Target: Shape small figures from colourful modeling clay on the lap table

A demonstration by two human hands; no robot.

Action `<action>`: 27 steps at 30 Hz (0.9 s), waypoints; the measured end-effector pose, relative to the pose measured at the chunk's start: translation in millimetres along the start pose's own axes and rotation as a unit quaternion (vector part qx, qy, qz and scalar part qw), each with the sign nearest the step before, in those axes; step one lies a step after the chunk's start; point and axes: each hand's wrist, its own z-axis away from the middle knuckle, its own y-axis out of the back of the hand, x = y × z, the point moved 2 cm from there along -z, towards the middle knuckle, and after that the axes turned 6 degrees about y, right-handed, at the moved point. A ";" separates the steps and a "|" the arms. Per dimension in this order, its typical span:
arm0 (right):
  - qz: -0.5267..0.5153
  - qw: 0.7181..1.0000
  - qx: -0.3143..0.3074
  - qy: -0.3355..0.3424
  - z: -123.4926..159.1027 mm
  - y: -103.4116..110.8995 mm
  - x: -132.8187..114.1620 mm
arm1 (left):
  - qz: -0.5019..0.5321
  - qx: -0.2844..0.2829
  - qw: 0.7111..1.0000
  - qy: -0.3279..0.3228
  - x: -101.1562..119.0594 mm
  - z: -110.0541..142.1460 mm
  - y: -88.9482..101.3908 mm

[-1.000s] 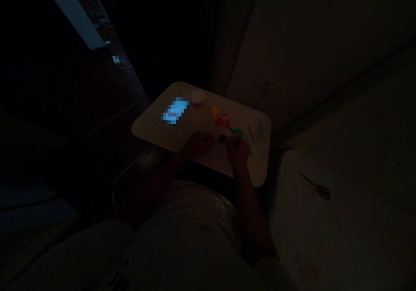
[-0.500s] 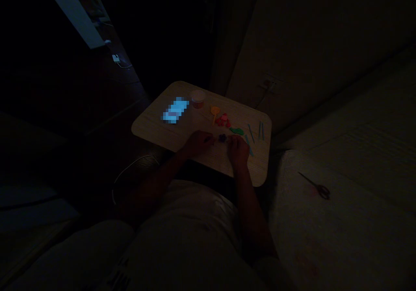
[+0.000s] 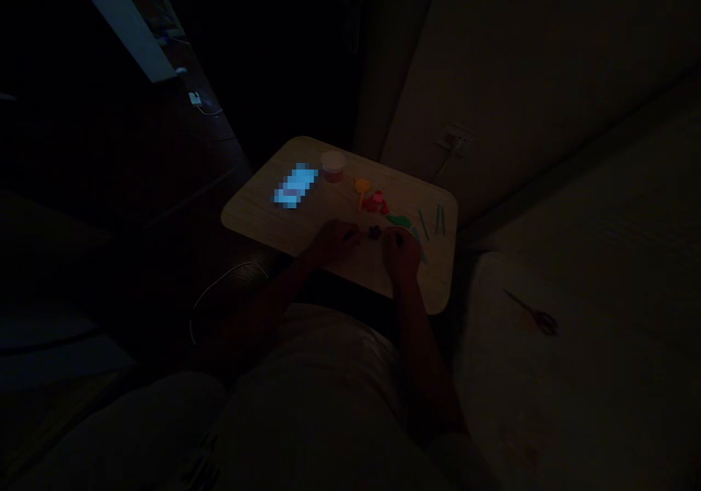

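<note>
The light is very dim. On the small wood-topped table (image 3: 263,217), a small dark blue-purple lump (image 3: 374,232) lies between my hands. My left hand (image 3: 335,241) is left of it, fingers curled and closed, with a gap to the lump. Close to its right side is my right hand (image 3: 401,253), also closed. Whatever either hand pinches is too dark and small to see. Just beyond the right hand lies a green flat piece (image 3: 399,221), and a pale blue strip (image 3: 419,244) runs beside it. Red pieces (image 3: 377,202) sit farther back.
An orange scoop-shaped piece (image 3: 362,185) and a clear tub (image 3: 333,167) stand behind the hands. A lit, pixelated screen (image 3: 296,185) is at the left. Thin blue-green sticks (image 3: 440,220) lie at the right. Scissors (image 3: 539,318) rest on the pale surface beside the table.
The picture is a little darker. My hands stay in nearly the same place, with only slight shifts of the right fingers; the objects on the table have not visibly moved.
</note>
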 end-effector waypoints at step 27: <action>0.004 1.000 0.010 -0.013 0.2 0.6 -1.7 | 0.000 -0.003 1.000 0.001 1.6 0.2 1.3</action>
